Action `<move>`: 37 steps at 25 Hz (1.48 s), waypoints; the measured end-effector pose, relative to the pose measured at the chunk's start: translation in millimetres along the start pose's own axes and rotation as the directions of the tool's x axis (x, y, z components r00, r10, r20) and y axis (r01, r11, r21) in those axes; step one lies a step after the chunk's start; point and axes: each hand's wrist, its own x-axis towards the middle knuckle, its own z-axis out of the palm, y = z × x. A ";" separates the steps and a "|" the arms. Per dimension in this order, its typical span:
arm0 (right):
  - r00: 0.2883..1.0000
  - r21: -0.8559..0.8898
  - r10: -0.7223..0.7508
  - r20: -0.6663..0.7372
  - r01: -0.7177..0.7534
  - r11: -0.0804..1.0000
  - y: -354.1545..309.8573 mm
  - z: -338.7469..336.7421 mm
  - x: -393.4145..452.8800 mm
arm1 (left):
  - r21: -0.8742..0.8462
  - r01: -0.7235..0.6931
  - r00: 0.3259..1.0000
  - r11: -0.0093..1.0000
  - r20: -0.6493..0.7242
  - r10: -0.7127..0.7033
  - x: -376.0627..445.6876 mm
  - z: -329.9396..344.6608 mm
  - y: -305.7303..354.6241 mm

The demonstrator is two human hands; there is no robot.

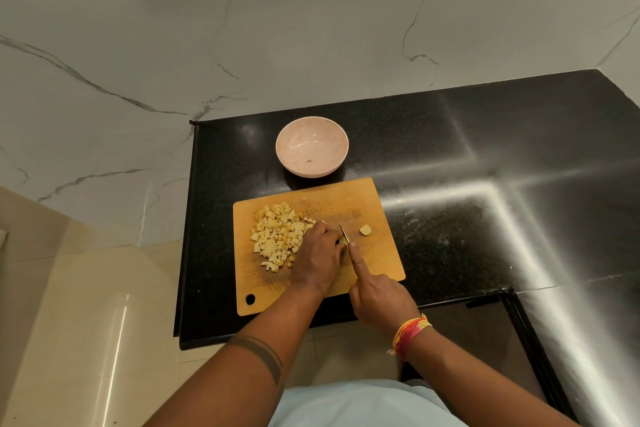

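A knife [344, 233] is grasped by the right grip [377, 298], with the index finger laid straight along the spine and the blade set down on the cutting board [377, 263]. A vegetable piece [343, 240] is pinned against the blade by the curled fingers of the left grip [320, 253] and is mostly hidden under them. Both are found near the board's middle. The board is set by the front-left corner of the desk [450, 156], close to the front edge. A diced pile [277, 239] is spread over the board's left half, touching the left grip. One loose chunk [365, 229] is seen just right of the blade, apart from it. A pink bowl [334, 135] is placed just behind the board's back edge, with a scrap inside.
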 end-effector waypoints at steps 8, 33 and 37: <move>0.999 -0.049 -0.025 0.031 0.027 0.998 9.5 13.1 -32.8 | -0.006 0.011 1.000 1.000 0.008 -0.011 2.3 5.0 -1.1; 1.000 0.019 -0.007 0.019 0.007 1.000 0.9 1.0 -8.5 | -0.047 0.135 0.990 0.990 -0.022 -0.136 -1.8 -1.3 2.4; 0.999 0.018 -0.016 0.050 0.015 1.000 4.7 3.7 -19.1 | -0.049 0.157 0.987 0.986 -0.018 -0.158 -0.9 -0.6 4.1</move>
